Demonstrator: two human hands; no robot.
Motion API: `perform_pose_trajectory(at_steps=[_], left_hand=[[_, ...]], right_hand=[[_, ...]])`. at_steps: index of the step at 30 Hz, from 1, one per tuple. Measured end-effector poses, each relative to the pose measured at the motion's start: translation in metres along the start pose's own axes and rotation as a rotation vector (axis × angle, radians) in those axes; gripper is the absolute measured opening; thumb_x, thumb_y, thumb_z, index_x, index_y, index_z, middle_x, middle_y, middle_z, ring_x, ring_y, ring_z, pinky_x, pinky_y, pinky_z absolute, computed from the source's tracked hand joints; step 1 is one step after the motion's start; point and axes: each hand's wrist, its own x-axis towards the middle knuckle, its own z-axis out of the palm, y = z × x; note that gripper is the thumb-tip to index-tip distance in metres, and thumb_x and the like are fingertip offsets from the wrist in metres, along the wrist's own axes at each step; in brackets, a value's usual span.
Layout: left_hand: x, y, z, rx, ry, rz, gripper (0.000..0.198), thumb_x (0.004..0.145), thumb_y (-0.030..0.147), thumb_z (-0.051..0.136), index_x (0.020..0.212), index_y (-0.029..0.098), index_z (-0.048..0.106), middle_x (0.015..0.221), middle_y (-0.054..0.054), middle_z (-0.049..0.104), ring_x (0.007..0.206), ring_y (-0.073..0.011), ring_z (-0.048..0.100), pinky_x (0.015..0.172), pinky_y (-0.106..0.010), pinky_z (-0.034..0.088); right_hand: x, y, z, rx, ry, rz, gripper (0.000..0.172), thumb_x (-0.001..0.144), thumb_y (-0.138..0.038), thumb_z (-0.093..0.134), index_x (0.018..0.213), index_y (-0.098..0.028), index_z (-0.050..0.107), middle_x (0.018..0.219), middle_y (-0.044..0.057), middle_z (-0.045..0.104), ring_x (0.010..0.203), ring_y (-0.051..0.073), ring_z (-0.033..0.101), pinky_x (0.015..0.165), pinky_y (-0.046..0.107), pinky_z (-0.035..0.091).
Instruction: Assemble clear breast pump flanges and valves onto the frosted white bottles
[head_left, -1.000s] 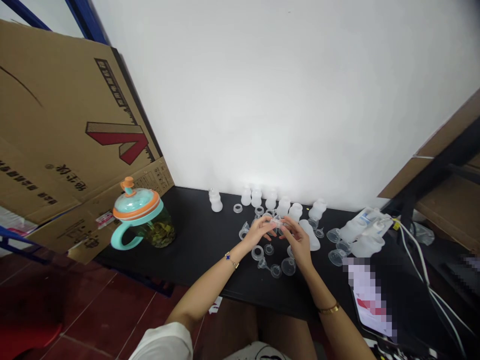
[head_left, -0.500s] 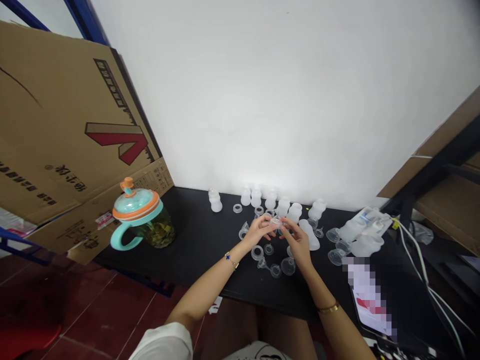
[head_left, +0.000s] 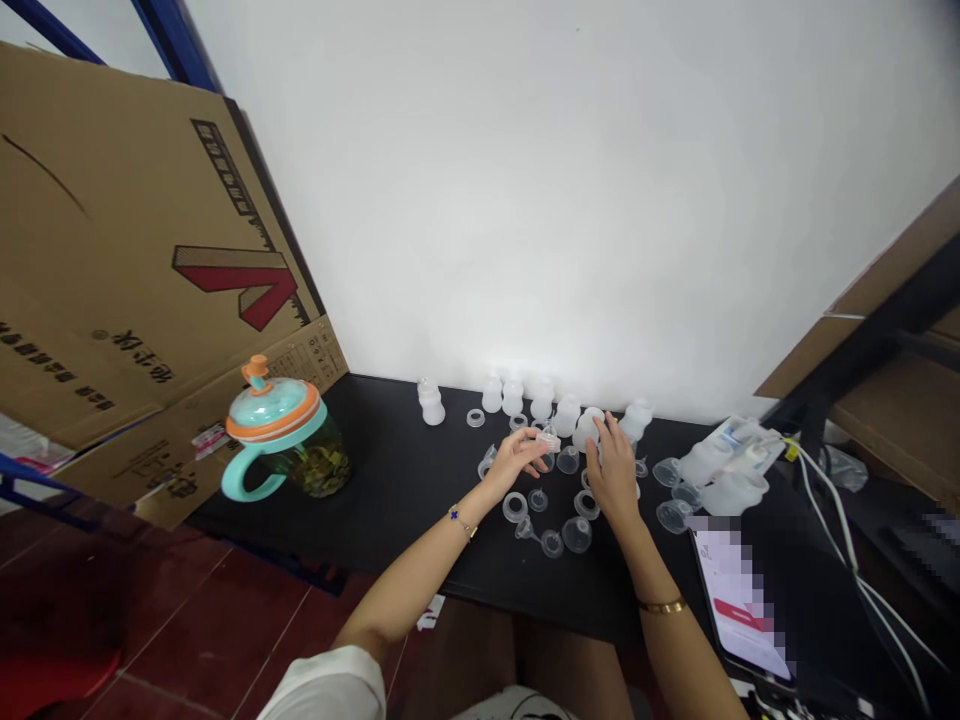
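Note:
In my left hand (head_left: 514, 464) is a clear bottle collar with what looks like a nipple on it (head_left: 550, 441), pinched between thumb and fingers. My right hand (head_left: 615, 474) is held apart from it, fingers stretched out and spread over the right side of a frosted white baby bottle (head_left: 588, 430); whether they touch the bottle I cannot tell. Below the hands lie loose clear parts, among them a ring (head_left: 515, 507), a dome-shaped cap (head_left: 577, 535) and a nipple (head_left: 552, 543). Part of a bottle behind the right hand is hidden.
More frosted bottles (head_left: 542, 400) line the wall side of the black table (head_left: 405, 500). A bottle topped with a clear part (head_left: 430, 402) stands apart on the left. A turquoise-lidded jug (head_left: 289, 440) is farther left. White bottles (head_left: 731, 490), a phone (head_left: 739, 600) and cables (head_left: 838, 500) occupy the right.
My right hand has let go of the clear collar and moved right and up toward the bottles, its fingers opening. My left hand keeps the collar in nearly the same spot.

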Motion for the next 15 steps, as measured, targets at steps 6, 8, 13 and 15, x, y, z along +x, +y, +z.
perform_pose_trajectory(at_steps=[6, 8, 13, 15], left_hand=[[0.001, -0.002, 0.0, 0.008, -0.036, -0.006, 0.051, 0.07, 0.054, 0.078, 0.099, 0.016, 0.059, 0.087, -0.005, 0.072, 0.058, -0.0131, 0.067, 0.05, -0.021, 0.051], [0.0, -0.002, 0.0, 0.007, -0.036, -0.006, 0.051, 0.07, 0.054, 0.078, 0.099, 0.016, 0.059, 0.087, -0.005, 0.072, 0.058, -0.013, 0.066, 0.049, -0.021, 0.051], [-0.001, 0.001, 0.001, 0.009, -0.033, -0.005, 0.052, 0.069, 0.054, 0.078, 0.1, 0.016, 0.06, 0.09, -0.006, 0.073, 0.058, -0.0127, 0.066, 0.049, -0.02, 0.05], [-0.001, 0.001, 0.001, 0.017, -0.038, -0.005, 0.053, 0.069, 0.053, 0.078, 0.103, 0.016, 0.062, 0.095, -0.007, 0.073, 0.06, -0.0127, 0.065, 0.05, -0.021, 0.05]], right_hand=[[0.005, 0.011, 0.007, -0.26, -0.034, 0.066, 0.049, 0.103, -0.037, 0.032, 0.144, -0.015, 0.048, 0.156, 0.022, 0.035, 0.141, 0.038, 0.037, 0.106, 0.056, 0.039], [0.005, 0.016, 0.01, -0.257, -0.046, 0.062, 0.049, 0.103, -0.036, 0.032, 0.143, -0.014, 0.05, 0.154, 0.022, 0.037, 0.14, 0.038, 0.038, 0.106, 0.056, 0.04], [0.004, 0.027, 0.015, -0.121, 0.002, 0.037, 0.044, 0.101, -0.036, 0.036, 0.136, -0.017, 0.055, 0.147, 0.018, 0.048, 0.134, 0.034, 0.046, 0.104, 0.055, 0.043], [0.003, 0.029, 0.015, -0.07, 0.032, 0.041, 0.043, 0.1, -0.038, 0.038, 0.132, -0.018, 0.058, 0.143, 0.018, 0.052, 0.131, 0.033, 0.049, 0.104, 0.055, 0.043]])
